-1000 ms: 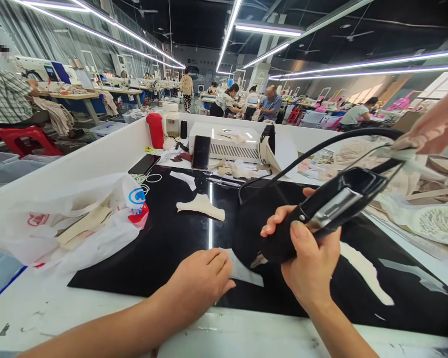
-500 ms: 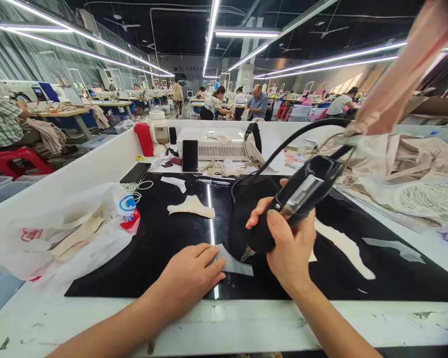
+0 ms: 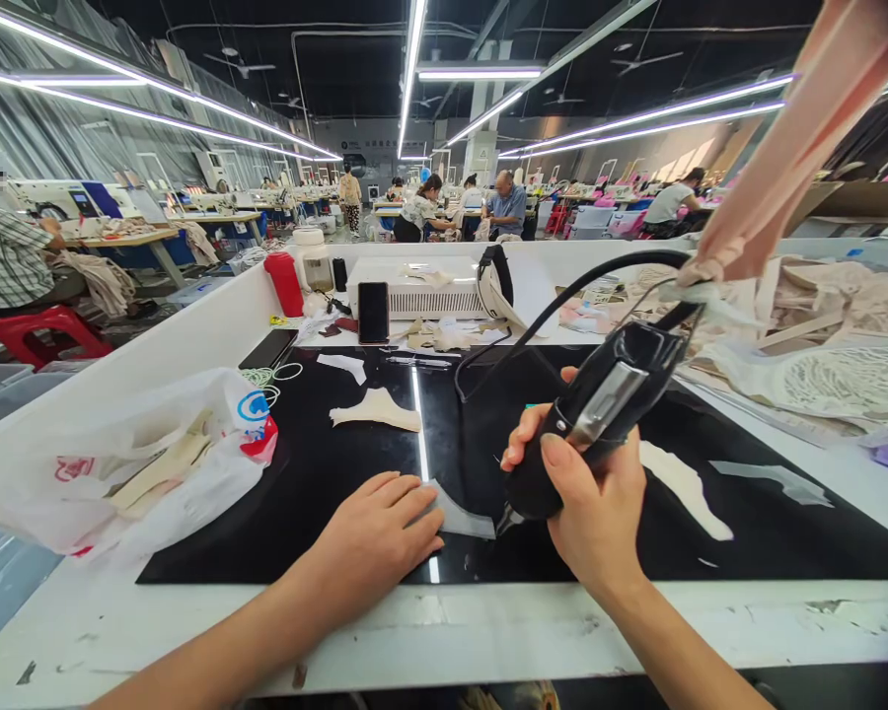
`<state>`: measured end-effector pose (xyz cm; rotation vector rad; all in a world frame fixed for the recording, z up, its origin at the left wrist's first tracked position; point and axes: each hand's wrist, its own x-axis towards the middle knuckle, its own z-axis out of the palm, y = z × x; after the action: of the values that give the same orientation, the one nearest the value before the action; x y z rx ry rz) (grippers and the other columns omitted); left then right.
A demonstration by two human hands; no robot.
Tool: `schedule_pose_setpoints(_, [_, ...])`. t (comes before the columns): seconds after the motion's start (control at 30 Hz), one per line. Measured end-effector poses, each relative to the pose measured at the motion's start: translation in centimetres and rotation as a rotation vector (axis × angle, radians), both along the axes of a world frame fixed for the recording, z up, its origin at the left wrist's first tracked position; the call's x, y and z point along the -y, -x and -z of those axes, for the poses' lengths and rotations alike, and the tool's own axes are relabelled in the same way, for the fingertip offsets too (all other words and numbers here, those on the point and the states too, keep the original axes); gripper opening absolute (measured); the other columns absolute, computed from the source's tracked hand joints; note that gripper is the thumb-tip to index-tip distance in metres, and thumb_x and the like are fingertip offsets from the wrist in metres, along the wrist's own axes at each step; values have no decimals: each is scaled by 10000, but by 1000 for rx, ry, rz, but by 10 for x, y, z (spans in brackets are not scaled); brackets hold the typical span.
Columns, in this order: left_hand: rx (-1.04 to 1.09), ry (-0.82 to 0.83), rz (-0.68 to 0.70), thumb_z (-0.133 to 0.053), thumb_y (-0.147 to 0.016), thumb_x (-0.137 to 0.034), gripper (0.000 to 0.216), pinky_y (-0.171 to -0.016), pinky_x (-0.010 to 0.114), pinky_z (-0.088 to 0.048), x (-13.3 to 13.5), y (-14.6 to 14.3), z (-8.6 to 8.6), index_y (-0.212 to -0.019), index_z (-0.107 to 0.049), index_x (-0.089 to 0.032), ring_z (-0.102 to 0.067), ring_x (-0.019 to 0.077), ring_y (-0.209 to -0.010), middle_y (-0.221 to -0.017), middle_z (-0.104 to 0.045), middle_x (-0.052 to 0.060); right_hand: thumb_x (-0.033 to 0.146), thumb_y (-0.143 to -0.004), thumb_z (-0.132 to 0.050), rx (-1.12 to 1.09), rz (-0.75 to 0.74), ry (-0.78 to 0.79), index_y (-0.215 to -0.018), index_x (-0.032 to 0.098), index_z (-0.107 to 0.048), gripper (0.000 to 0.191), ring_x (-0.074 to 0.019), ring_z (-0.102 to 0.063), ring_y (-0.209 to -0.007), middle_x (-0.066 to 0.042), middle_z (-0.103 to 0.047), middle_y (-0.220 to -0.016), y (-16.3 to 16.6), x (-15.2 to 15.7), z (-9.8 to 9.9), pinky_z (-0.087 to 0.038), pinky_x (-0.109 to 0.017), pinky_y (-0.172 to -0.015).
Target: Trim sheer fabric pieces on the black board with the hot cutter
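Note:
My left hand (image 3: 385,523) lies flat, fingers stretched out, on the left end of a translucent, curved pattern piece (image 3: 465,515). That end is hidden under the fingers. In my right hand (image 3: 599,508) is a black corded handheld cutter (image 3: 534,477), tilted, with its pointed metal tip at the right end of the piece. The black mat (image 3: 296,523) lies beneath both hands. Beyond my left hand rests a cream fabric piece (image 3: 376,409), with a smaller white piece (image 3: 343,368) behind it. To the right of the cutter are another cream piece (image 3: 685,488) and a translucent strip (image 3: 774,480).
A plastic bag (image 3: 214,483) with fabric pieces stands left. Behind the mat are a phone (image 3: 374,313), a vented white box (image 3: 421,301) and a red container (image 3: 285,284). The cutter's cable (image 3: 562,286) arches toward hanging pink fabric (image 3: 791,148). Fabric pieces (image 3: 829,306) pile up right.
The cutter in my right hand has moved right and slightly down, along the curved edge to the piece's right end. My left hand stays on the piece. The camera view has shifted slightly.

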<state>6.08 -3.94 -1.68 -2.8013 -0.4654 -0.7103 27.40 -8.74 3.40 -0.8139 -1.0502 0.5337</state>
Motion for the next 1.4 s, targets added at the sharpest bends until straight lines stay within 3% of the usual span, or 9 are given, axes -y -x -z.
schedule_pose_setpoints(0.1, [16,-4,25,-516,-1076,-279,205,-1029,402,-544,0,-5,-6,-1132,-668,-154,-673,215,-1106,-1165,-733,66,351,-921,-754,-2,7,-14,-1095,297,-543,278,-138,-635,-654,44,-664,-870,0,1,0,-569,-306,-609])
schedule_pose_setpoints(0.27, [-42,143,19,-528,-1061,-232,199,-925,369,-596,-2,-18,-16,-1154,-664,-121,-688,217,-1026,-1089,-724,84,364,-901,-775,-43,20,-25,-1100,299,-543,313,-137,-635,-631,50,-672,-844,3,-5,-2,-566,-305,-599])
schedule_pose_setpoints(0.47, [-72,306,-48,-562,-1044,-228,184,-913,387,-610,2,-18,-11,-1169,-680,-164,-680,218,-1017,-1123,-705,73,358,-892,-769,-43,66,-38,-968,284,-535,257,-131,-633,-606,55,-659,-823,11,-20,-4,-566,-294,-577])
schedule_pose_setpoints(0.67, [-66,288,-29,-578,-1033,-222,195,-955,395,-605,6,-15,-8,-1193,-682,-181,-667,234,-1104,-1192,-699,70,342,-880,-772,-15,66,-39,-1018,287,-538,277,-132,-626,-600,59,-649,-803,17,-26,-3,-582,-304,-595])
schedule_pose_setpoints(0.9, [-35,166,8,-598,-1019,-213,178,-951,377,-611,8,-18,-10,-1155,-689,-144,-686,229,-1067,-1149,-719,91,343,-883,-771,-24,45,-41,-954,281,-524,265,-129,-641,-592,61,-671,-803,12,-18,-2,-572,-301,-585])
schedule_pose_setpoints(1.4, [-98,96,-6,-622,-1009,-239,213,-944,399,-610,9,-17,-8,-1209,-666,-181,-685,235,-1078,-1172,-709,79,358,-884,-775,-15,65,-20,-961,281,-549,251,-126,-645,-599,64,-667,-807,3,-13,-4,-550,-293,-589])
